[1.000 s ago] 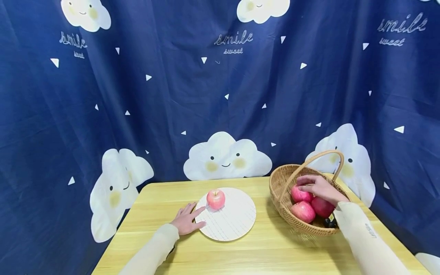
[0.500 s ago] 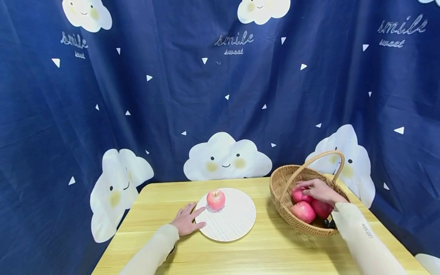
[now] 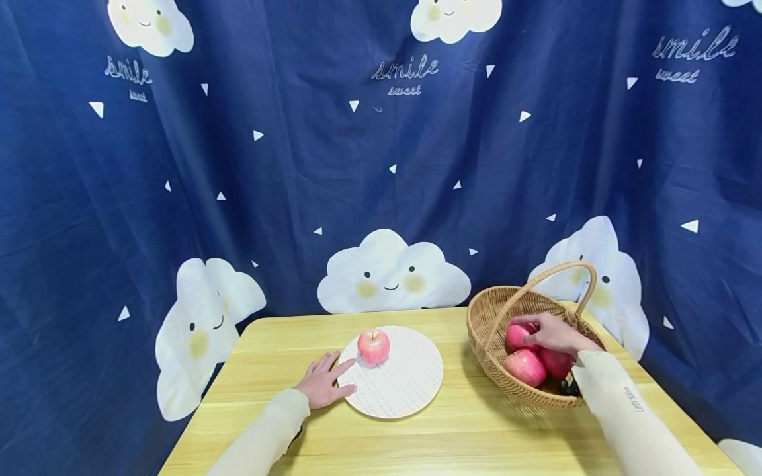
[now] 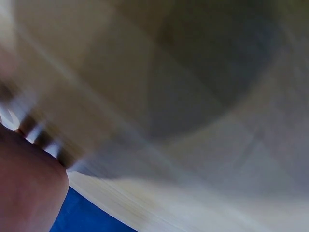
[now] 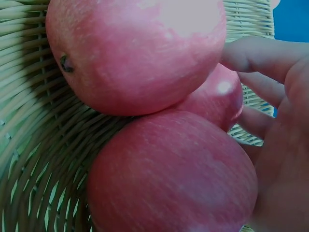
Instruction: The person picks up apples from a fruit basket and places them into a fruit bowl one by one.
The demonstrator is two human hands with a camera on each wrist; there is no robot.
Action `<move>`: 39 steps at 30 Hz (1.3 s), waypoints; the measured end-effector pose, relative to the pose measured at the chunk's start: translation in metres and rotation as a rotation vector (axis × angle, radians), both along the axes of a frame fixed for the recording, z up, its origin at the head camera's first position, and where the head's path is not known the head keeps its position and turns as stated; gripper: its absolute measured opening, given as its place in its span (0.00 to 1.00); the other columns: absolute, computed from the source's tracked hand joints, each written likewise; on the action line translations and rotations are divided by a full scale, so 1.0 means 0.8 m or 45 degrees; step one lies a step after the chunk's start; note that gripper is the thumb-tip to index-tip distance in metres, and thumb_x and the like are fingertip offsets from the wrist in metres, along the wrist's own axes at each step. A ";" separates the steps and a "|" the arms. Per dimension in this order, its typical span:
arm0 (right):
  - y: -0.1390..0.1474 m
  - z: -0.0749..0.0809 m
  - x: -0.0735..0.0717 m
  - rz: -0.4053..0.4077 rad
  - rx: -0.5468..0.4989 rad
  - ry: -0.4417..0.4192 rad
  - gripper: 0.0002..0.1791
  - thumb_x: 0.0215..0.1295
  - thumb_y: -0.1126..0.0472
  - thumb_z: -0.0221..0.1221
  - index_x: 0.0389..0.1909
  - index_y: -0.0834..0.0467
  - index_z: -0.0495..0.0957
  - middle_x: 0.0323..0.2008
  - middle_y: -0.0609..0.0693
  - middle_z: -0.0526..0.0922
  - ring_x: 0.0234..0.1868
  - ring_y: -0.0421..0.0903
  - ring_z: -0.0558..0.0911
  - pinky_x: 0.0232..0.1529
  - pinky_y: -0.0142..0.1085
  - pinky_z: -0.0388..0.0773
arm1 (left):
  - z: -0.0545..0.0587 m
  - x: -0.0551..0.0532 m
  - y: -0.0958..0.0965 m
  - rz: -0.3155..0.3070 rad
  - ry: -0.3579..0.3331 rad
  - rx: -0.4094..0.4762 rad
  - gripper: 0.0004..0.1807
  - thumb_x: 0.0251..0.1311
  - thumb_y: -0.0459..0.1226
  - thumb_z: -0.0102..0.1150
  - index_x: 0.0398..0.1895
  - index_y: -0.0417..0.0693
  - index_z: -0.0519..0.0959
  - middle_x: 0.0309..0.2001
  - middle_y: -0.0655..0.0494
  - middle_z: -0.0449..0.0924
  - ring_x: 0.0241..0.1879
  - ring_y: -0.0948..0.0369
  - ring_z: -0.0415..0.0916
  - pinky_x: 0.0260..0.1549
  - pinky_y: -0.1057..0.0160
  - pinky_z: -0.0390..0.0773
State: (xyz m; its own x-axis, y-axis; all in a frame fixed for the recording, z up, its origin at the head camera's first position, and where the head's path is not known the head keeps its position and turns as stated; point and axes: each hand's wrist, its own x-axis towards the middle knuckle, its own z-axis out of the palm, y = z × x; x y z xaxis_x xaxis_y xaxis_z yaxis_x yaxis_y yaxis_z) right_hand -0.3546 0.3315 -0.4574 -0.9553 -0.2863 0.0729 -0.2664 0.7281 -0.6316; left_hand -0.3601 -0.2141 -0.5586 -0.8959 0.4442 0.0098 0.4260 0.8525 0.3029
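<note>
the far apple (image 3: 517, 336) lies inside the wicker basket (image 3: 489, 311), at the right of the head view, and the right hand (image 3: 558, 334) is curled round it, thumb on the near side and fingers beyond. two more apples sit just beside it: a front apple (image 3: 526, 367) and a right apple (image 3: 556, 361) partly under the wrist. from my end i judge the step as getting a sure hold; i'd want the fingertips low round its sides, then a straight, slow lift so its neighbours don't roll, steering clear of the arched handle (image 3: 562, 266). nearer centre, a round plate (image 3: 405, 390) bears another apple (image 3: 374, 346) towards its upper left. the left hand (image 3: 321, 382), fingers apart and relaxed, rests at the plate's left edge; i'd leave it there as a light steady.
</note>
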 end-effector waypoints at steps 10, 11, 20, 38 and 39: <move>-0.009 -0.008 -0.001 -0.081 0.178 0.147 0.35 0.47 0.52 0.69 0.56 0.62 0.72 0.44 0.61 0.80 0.45 0.56 0.78 0.47 0.52 0.72 | -0.003 -0.001 0.002 0.009 -0.007 -0.006 0.41 0.53 0.71 0.39 0.70 0.67 0.56 0.72 0.45 0.46 0.71 0.44 0.40 0.63 0.37 0.42; -0.010 -0.009 -0.001 -0.088 0.197 0.148 0.36 0.46 0.52 0.70 0.57 0.62 0.72 0.44 0.60 0.80 0.45 0.55 0.78 0.47 0.52 0.72 | -0.003 -0.001 0.002 0.009 -0.008 -0.006 0.42 0.53 0.71 0.39 0.70 0.67 0.56 0.72 0.45 0.46 0.71 0.44 0.40 0.63 0.36 0.42; -0.011 -0.015 -0.006 -0.136 0.256 0.143 0.43 0.41 0.53 0.72 0.60 0.65 0.68 0.45 0.64 0.79 0.47 0.60 0.77 0.48 0.55 0.71 | -0.004 -0.002 0.002 0.007 -0.008 0.008 0.41 0.53 0.70 0.41 0.70 0.67 0.56 0.72 0.45 0.46 0.70 0.43 0.40 0.63 0.36 0.42; -0.012 -0.017 -0.010 -0.182 0.255 0.123 0.45 0.41 0.54 0.70 0.61 0.65 0.66 0.47 0.66 0.78 0.50 0.64 0.75 0.49 0.57 0.69 | -0.007 0.000 0.000 0.017 0.004 0.050 0.41 0.53 0.69 0.42 0.69 0.65 0.58 0.71 0.42 0.47 0.70 0.41 0.42 0.62 0.35 0.41; -0.012 -0.016 -0.010 -0.188 0.252 0.125 0.44 0.40 0.54 0.70 0.61 0.65 0.66 0.47 0.65 0.78 0.49 0.63 0.75 0.49 0.57 0.69 | -0.007 0.000 0.000 0.021 0.004 0.042 0.41 0.53 0.69 0.42 0.69 0.66 0.58 0.71 0.43 0.47 0.70 0.41 0.41 0.62 0.35 0.41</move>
